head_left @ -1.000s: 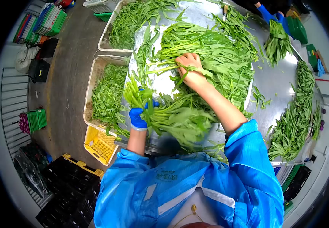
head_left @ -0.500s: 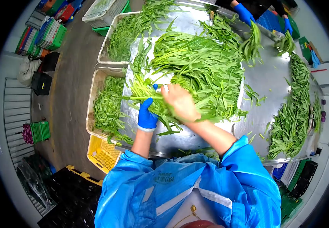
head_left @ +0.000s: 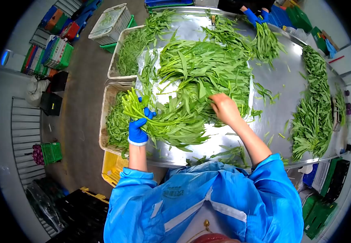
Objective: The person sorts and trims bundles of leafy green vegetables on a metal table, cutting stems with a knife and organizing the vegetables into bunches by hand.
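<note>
My left hand (head_left: 138, 128), in a blue glove, is closed round a bunch of water spinach (head_left: 175, 126). The pale cut stems point up and left, and the leaves trail to the right over the metal table (head_left: 293, 81). My bare right hand (head_left: 226, 108) is at the lower right edge of a big heap of water spinach (head_left: 208, 65). Its fingers are curled against the leaves, and what lies between them is hidden. A white sheet (head_left: 220, 135) shows under the heap.
Crates of greens, one at the left (head_left: 104, 117) and one farther back (head_left: 113, 65), stand beside the table. Below is a yellow crate (head_left: 112, 167). Across the table, a co-worker's blue-gloved hands (head_left: 257, 17) hold another bunch. A long row of greens (head_left: 313, 109) lies at the right.
My left hand has moved left and down with the bunch, which now looks fuller. My right hand has left the bunch and moved right. The co-worker's hands have come together on one bunch.
</note>
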